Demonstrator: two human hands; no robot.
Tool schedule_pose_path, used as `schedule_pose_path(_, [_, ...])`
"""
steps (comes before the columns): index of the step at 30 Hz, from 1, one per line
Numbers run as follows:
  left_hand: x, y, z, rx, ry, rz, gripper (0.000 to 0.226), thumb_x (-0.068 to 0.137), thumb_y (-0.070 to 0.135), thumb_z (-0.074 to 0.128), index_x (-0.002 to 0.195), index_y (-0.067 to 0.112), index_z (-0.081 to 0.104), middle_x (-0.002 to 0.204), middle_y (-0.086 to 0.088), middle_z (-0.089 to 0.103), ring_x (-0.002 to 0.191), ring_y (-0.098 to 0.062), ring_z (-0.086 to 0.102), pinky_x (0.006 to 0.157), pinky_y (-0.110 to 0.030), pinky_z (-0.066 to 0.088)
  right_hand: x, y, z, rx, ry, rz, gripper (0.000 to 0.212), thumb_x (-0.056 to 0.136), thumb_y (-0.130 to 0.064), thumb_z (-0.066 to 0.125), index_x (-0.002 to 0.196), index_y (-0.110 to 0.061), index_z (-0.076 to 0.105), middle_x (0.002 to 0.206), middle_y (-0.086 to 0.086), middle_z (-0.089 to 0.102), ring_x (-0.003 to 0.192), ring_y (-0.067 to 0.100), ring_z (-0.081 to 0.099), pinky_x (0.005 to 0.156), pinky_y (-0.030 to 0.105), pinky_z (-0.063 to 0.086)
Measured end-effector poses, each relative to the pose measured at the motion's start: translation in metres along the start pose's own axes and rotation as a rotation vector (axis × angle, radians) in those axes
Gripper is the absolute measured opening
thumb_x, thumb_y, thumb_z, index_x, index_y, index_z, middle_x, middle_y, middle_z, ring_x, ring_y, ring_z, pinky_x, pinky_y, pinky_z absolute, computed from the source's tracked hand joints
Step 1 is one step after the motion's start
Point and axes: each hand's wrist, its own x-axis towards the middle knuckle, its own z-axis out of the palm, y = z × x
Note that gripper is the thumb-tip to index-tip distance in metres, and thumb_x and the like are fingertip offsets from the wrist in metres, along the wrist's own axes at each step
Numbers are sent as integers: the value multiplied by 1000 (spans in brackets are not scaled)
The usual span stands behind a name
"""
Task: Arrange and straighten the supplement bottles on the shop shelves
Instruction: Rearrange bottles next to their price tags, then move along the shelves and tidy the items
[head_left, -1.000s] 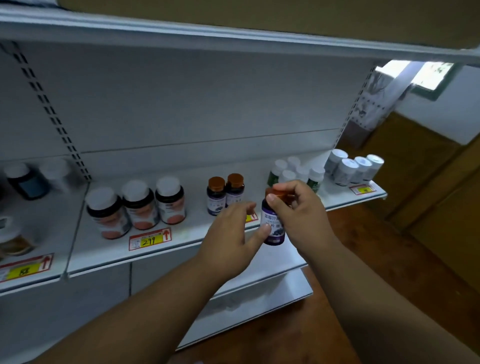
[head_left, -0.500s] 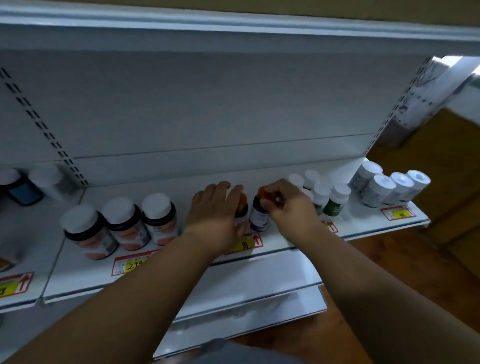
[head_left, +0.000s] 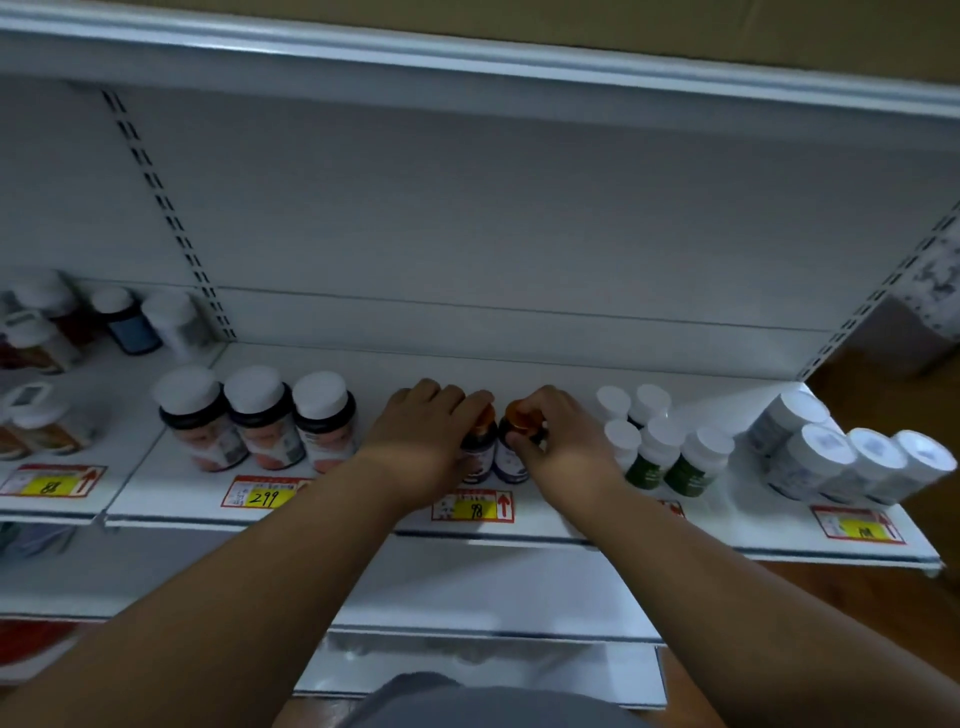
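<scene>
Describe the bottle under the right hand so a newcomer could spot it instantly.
Start at the white shelf and find the yellow price tag reading 98 on its front edge. Just above it two small dark bottles stand side by side between the hands; the right hand grips the right-hand bottle. Its orange cap sets it apart from the white-capped green bottles to its right.
</scene>
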Motion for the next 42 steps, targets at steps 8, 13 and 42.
schedule_pose_path(8, [-28,7,-33,-140,300,-143,60,75,37,67,128,11,56,118,-10,61,109,-31,56,90,-42,46,3,-47,-9,9,146,-178,22,84,-24,67,103,-19,58,110,-7,52,103,12,47,80,25,41])
schedule_pose_path(13, [-69,-29,-65,-213,363,-243,46,79,33,62,120,13,58,109,-7,64,100,-28,58,85,-39,48,12,-124,14,79,154,-276,18,86,-22,64,103,-18,60,108,-5,55,106,14,51,88,24,40])
schedule_pose_path(42, [-243,-352,-116,-203,377,-501,42,81,28,66,119,12,61,108,-10,63,99,-30,56,82,-35,44,206,-323,332,-464,-228,26,38,89,-22,60,122,-7,49,131,21,42,114,35,48,95,41,47])
